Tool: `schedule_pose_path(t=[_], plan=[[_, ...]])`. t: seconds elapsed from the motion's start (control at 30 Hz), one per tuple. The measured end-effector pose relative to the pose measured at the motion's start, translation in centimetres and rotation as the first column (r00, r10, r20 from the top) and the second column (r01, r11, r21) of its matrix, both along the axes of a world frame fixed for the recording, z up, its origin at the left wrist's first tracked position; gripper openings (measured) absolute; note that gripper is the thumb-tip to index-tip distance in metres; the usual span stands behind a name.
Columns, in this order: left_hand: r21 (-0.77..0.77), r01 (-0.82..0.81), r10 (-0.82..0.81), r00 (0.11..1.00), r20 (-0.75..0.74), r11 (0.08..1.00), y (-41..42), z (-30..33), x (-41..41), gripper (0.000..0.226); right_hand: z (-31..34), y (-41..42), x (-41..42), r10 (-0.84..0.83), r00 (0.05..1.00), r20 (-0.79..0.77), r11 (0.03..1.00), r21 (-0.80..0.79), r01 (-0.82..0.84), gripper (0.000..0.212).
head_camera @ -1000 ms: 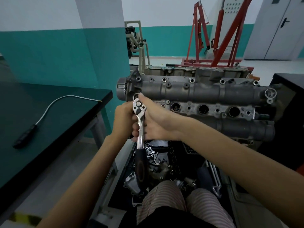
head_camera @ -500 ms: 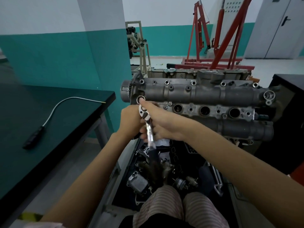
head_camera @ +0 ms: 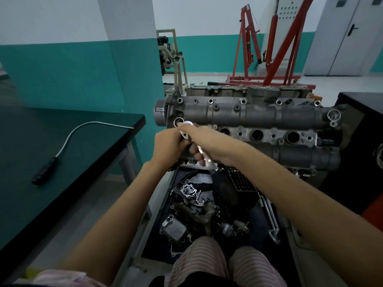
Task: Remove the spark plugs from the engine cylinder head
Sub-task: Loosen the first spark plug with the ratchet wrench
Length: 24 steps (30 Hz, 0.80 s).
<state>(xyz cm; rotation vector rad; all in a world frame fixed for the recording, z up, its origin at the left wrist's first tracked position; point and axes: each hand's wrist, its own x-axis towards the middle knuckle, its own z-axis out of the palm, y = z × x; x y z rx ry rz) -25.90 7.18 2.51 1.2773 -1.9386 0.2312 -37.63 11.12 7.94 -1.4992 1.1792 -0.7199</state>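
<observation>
A teal-and-white wall [head_camera: 62, 65] fills the left background, with a red engine hoist [head_camera: 275, 46] standing far back on the pale floor and grey doors [head_camera: 350, 36] at the right edge. A dark green workbench [head_camera: 37, 154] runs along the left side; on it lies a flexible pick-up tool [head_camera: 62, 150] with a black handle and a curved silvery shaft, well apart from the hands.

The engine cylinder head [head_camera: 255, 129] sits straight ahead on its stand, long axis running left to right, grey and bolt-studded. Three open plug wells [head_camera: 257, 135] show in a row along its middle strip, to the right of the hands; whether plugs sit inside them cannot be told. Below the head, a dark tray [head_camera: 165, 204] holds loose engine parts, a chain and gaskets. Striped trouser knees [head_camera: 207, 259] show at the bottom.

Both hands meet at the left end of the cylinder head. The right hand [head_camera: 205, 141] is closed around the shaft of a ratchet wrench [head_camera: 202, 151], whose chrome head lies near the thumb and whose black grip slants down and right, blurred. The left hand [head_camera: 169, 145] curls closed just beside it, touching the right hand's fingers at the wrench head; what it grips is hidden. The leftmost well is covered by the hands.
</observation>
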Motion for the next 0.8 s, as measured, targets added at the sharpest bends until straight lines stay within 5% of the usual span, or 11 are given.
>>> schedule_pose_path(t=[0.1, 0.17, 0.2, 0.3, 0.4, 0.47, 0.57, 0.63, 0.67, 0.73, 0.8], plan=[[0.039, -0.07, 0.07, 0.997, -0.013, 0.997, -0.6, -0.4, 0.3, 0.032, -0.3, 0.5, 0.7, 0.016, 0.964, 0.265, 0.981, 0.18, -0.065, 0.052], [-0.031, -0.036, 0.034, 0.998, -0.054, 0.999, -0.3, -0.3, -0.1, 0.014, 0.1, 0.3, 0.6, -0.125, 0.927, -0.355, 0.939, -0.344, -0.006, 0.058], [-0.078, -0.039, 0.034, 0.998, -0.059, 0.996, -0.2, -0.4, -0.2, 0.008, 0.7, 0.0, 0.2, -0.31, 0.731, -0.608, 0.818, -0.562, -0.121, 0.06], [-0.061, -0.004, 0.001, 0.999, -0.051, 0.998, -0.2, -0.9, 0.0, 0.019, 1.8, -0.9, -0.2, -0.532, 0.451, -0.716, 0.628, -0.692, -0.357, 0.062], [-0.017, -0.016, 0.014, 0.994, -0.109, 1.0, -0.2, -0.8, 0.1, 0.008, 0.8, -0.9, 0.1, -0.277, 0.732, -0.623, 0.798, -0.574, -0.186, 0.059], [0.194, 0.045, 0.012, 0.959, -0.282, 0.98, -0.1, -0.6, -0.1, 0.02, 0.3, -0.4, 0.4, 0.054, 0.978, -0.202, 0.993, -0.096, -0.074, 0.056], [0.411, 0.019, 0.204, 0.846, -0.492, 0.911, -0.6, -0.8, -0.4, 0.022, -0.5, 0.4, 1.1, 0.09, 0.969, 0.229, 0.962, 0.233, -0.145, 0.047], [0.293, -0.028, 0.103, 0.964, -0.244, 0.956, -0.4, -0.9, -0.5, 0.021, -0.7, 0.3, 1.0, -0.055, 0.962, -0.266, 0.975, -0.223, -0.006, 0.055], [0.152, -0.031, 0.058, 0.982, -0.18, 0.988, -0.6, -0.9, -0.3, 0.017, -0.2, 0.2, 0.6, -0.234, 0.811, -0.536, 0.864, -0.497, -0.079, 0.062], [0.061, 0.024, -0.016, 0.991, -0.13, 0.998, 0.2, -0.3, -0.4, 0.028, 1.2, -0.2, -0.3, -0.496, 0.517, -0.697, 0.668, -0.687, -0.286, 0.069], [0.126, 0.107, -0.094, 0.99, -0.105, 0.986, 0.2, -0.3, 0.0, 0.033, 1.4, -0.8, -0.7, -0.493, 0.52, -0.698, 0.656, -0.691, -0.305, 0.071]])
